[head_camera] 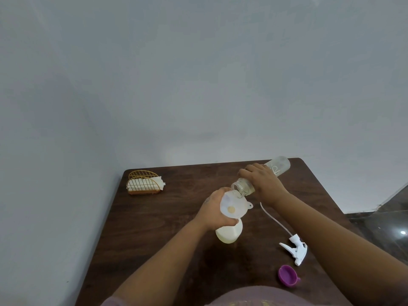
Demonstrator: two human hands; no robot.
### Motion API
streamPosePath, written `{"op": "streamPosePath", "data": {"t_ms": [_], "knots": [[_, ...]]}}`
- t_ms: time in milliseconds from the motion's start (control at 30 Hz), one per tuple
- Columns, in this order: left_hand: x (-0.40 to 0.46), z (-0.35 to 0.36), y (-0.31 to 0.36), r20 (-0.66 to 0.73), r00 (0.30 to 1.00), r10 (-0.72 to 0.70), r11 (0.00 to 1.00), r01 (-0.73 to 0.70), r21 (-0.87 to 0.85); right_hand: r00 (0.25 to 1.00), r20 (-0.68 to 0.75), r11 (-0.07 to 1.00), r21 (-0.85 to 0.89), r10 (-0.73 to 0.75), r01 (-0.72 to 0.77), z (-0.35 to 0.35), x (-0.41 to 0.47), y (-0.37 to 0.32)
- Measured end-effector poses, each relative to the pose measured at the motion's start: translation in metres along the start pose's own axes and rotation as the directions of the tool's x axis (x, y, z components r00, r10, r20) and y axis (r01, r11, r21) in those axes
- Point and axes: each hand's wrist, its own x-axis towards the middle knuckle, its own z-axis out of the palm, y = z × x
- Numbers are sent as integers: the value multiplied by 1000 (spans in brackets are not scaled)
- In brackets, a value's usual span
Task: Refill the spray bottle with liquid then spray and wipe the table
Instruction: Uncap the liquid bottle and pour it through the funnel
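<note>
A white spray bottle [228,234] stands upright in the middle of the dark wooden table [154,228], with a translucent funnel [235,206] set in its neck. My left hand [214,210] grips the funnel and the bottle's top. My right hand [262,180] holds a clear refill bottle [278,167] tipped almost flat, its open mouth over the funnel's rim. A little yellowish liquid shows at the funnel's bottom. The white spray head [294,248] with its long tube lies on the table to the right.
A purple cap [288,274] lies near the front right of the table. A gold wire holder with white napkins [144,183] stands at the back left corner. A grey wall runs behind the table, and dark floor shows at the right.
</note>
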Motion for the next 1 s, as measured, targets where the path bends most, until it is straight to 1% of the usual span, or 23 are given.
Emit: {"op": "streamPosePath", "data": {"t_ms": [200,267,333,433,533,667,733,867,1000], "knots": [[1,0,0,3,1000,-6,1000,6,4,999,24,1000,4,21,-21,2,1,-1],[1,-1,0,5,1000,-7,1000,7,1,999,37,999,30,36,-37,3,0,0],[0,-1,0,6,1000,-7,1000,7,-4,997,36,990,122,71,-75,3,0,1],[0,-3,-2,10,1000,-7,1000,7,-6,989,32,944,295,147,-149,2,1,-1],[0,-5,-3,20,1000,-11,1000,11,-5,960,45,842,470,276,-264,-1,-2,-4],[0,-7,-3,27,1000,-13,1000,13,-4,868,141,619,647,477,-446,-9,-16,-3],[0,-7,-3,26,1000,-14,1000,14,-6,820,172,544,672,546,-503,-11,-20,-2],[1,-7,-4,34,999,-16,1000,16,3,754,204,498,641,624,-585,-10,-28,-1],[0,-13,-2,62,998,-6,1000,5,6,694,245,411,656,677,-633,-9,-43,-7]]}}
